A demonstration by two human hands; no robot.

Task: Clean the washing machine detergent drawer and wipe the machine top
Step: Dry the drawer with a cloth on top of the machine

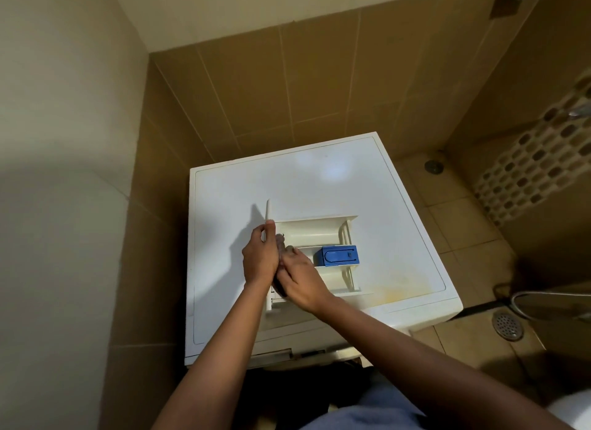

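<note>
The white detergent drawer point(315, 234) lies on the washing machine top point(230, 192), pulled fully out, its front panel standing up at the left. A blue insert point(337, 256) sits in its middle compartment. My left hand point(259, 258) grips the drawer's front panel. My right hand point(299, 280) presses a dark cloth point(280, 242) against the inside of that panel; most of the cloth is hidden between my hands.
The machine stands in a tiled corner, walls close behind and to the left. A yellowish stain point(395, 290) marks the top's right front. Floor drains point(507, 324) and a metal hose lie on the floor to the right. The empty drawer slot point(287, 354) shows at the machine's front.
</note>
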